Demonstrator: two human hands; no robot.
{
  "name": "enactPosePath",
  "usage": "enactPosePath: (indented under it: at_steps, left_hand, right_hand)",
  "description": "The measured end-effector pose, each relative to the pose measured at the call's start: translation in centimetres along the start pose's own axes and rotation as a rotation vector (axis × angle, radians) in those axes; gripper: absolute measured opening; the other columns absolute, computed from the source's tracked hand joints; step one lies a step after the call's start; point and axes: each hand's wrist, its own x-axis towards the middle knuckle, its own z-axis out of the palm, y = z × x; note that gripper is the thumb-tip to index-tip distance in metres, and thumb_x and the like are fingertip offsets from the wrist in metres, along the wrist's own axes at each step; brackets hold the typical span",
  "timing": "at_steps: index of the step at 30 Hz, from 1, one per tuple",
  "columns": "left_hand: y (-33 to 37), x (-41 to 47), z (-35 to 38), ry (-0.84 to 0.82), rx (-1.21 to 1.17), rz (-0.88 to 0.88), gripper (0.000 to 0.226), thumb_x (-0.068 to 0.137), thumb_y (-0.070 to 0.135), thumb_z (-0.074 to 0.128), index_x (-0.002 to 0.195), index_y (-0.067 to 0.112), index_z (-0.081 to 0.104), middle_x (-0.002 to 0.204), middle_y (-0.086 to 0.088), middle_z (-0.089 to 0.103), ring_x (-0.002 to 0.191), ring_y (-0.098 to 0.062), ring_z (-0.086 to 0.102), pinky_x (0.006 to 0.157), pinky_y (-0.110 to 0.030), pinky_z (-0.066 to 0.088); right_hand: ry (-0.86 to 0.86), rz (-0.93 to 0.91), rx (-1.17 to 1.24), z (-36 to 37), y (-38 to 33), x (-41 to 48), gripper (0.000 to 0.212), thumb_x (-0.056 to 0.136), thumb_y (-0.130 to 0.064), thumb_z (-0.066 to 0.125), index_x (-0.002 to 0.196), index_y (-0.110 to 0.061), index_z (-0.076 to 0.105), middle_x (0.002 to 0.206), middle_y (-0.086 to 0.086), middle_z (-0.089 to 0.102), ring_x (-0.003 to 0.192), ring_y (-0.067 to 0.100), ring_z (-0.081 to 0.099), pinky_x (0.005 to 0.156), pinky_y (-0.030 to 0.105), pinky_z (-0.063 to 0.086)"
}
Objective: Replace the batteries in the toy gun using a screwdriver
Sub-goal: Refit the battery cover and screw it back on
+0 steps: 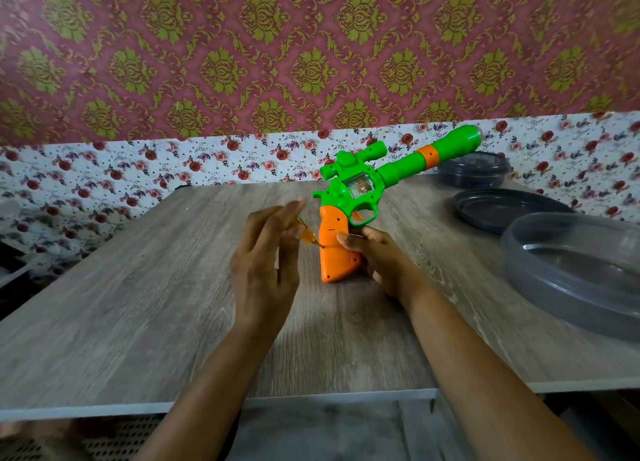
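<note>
The left hand (pixel 266 253) is at the worktop's (pixel 138 305) centre, its nearly straight fingers (pixel 277 218) pinching a small amber screwdriver (pixel 308 235) whose tip meets the orange grip at 3 o'clock. The toy gun (pixel 360 187) stands butt-down, with its green barrel aimed toward 2 o'clock. The right hand (pixel 377 256) grips the handle from behind, fingers curled round it. Dark round containers (pixel 502 211) lie at 3 o'clock.
</note>
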Motion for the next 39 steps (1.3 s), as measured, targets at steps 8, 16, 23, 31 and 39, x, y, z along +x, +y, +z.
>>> enactPosePath:
  at_steps: [8,16,23,31,39]
  left_hand:
    - [-0.04,-0.15,0.12,-0.055,0.000,-0.060,0.038,0.096,0.019,0.039,0.134,0.020,0.044,0.122,0.007,0.052,0.094,0.002,0.055,0.077,-0.014,0.045]
    - [-0.12,-0.18,0.33,-0.042,0.020,-0.021,0.035,0.094,0.014,0.045,0.128,0.020,0.042,0.105,0.003,0.049,0.086,-0.007,0.052,0.073,-0.013,0.044]
    - [0.14,-0.25,0.21,-0.040,0.023,-0.034,0.032,0.095,0.012,0.041,0.126,0.020,0.043,0.108,-0.002,0.060,0.089,-0.007,0.056,0.074,-0.008,0.040]
    - [-0.03,-0.08,0.08,0.037,0.011,0.009,0.023,0.093,0.007,0.049,0.114,0.014,0.052,0.102,-0.005,0.055,0.091,0.002,0.051,0.075,-0.008,0.042]
    - [0.59,0.05,-0.16,0.017,-0.021,-0.007,0.028,0.091,0.017,0.053,0.120,0.018,0.051,0.111,0.002,0.057,0.095,-0.008,0.059,0.079,-0.010,0.046]
  right_hand:
    - [-0.018,-0.001,0.013,-0.03,-0.02,0.05,0.023,0.088,-0.012,0.056,0.111,-0.016,0.057,0.110,0.007,0.063,0.094,0.016,0.062,0.084,0.033,0.050]
    - [-0.024,0.004,0.036,0.02,0.15,0.18,0.025,0.088,-0.011,0.057,0.113,-0.014,0.058,0.112,0.010,0.063,0.092,0.016,0.063,0.082,0.033,0.052]
    - [-0.024,0.009,0.019,-0.12,0.31,0.35,0.022,0.087,-0.015,0.059,0.108,-0.020,0.059,0.109,0.006,0.065,0.097,0.017,0.063,0.087,0.035,0.050]
    - [-0.030,0.007,0.026,-0.22,0.40,0.48,0.021,0.087,-0.015,0.059,0.107,-0.021,0.059,0.107,0.004,0.066,0.098,0.017,0.063,0.087,0.036,0.050]
    - [-0.032,0.002,0.021,-0.21,0.40,0.50,0.016,0.087,-0.015,0.059,0.102,-0.021,0.061,0.105,0.003,0.066,0.096,0.017,0.063,0.085,0.035,0.051]
